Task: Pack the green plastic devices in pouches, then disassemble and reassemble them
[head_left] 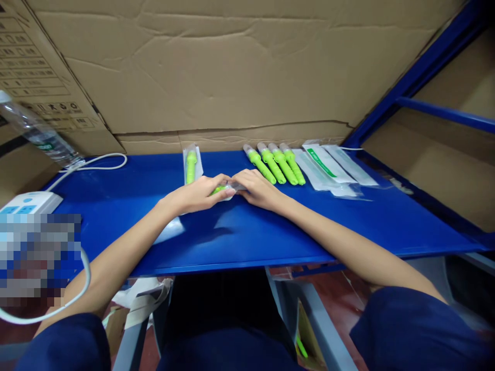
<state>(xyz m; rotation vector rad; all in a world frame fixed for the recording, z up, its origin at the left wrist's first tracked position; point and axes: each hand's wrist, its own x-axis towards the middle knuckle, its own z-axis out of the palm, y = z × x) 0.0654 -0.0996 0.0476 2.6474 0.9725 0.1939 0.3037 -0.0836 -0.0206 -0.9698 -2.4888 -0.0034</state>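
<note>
Over the middle of the blue table (255,237) my two hands meet. My left hand (195,195) is closed around a lime-green pen-shaped thing (218,190), mostly covered by the fingers. Clear plastic film (238,186) shows at its right end, and my right hand (260,189) pinches there with bent fingers. Just behind my left hand lies another green pen-shaped thing in a clear wrapper (191,164). Beyond my right hand, several green pen-shaped things with clear tips (275,166) lie side by side, slanting.
Flat white packets (328,167), one with a green label, lie at the back right. On the left are a white power strip (33,201), a white cable (104,161) and a leaning clear bottle (42,136). Cardboard (232,77) walls the back; a blue frame (410,77) stands right.
</note>
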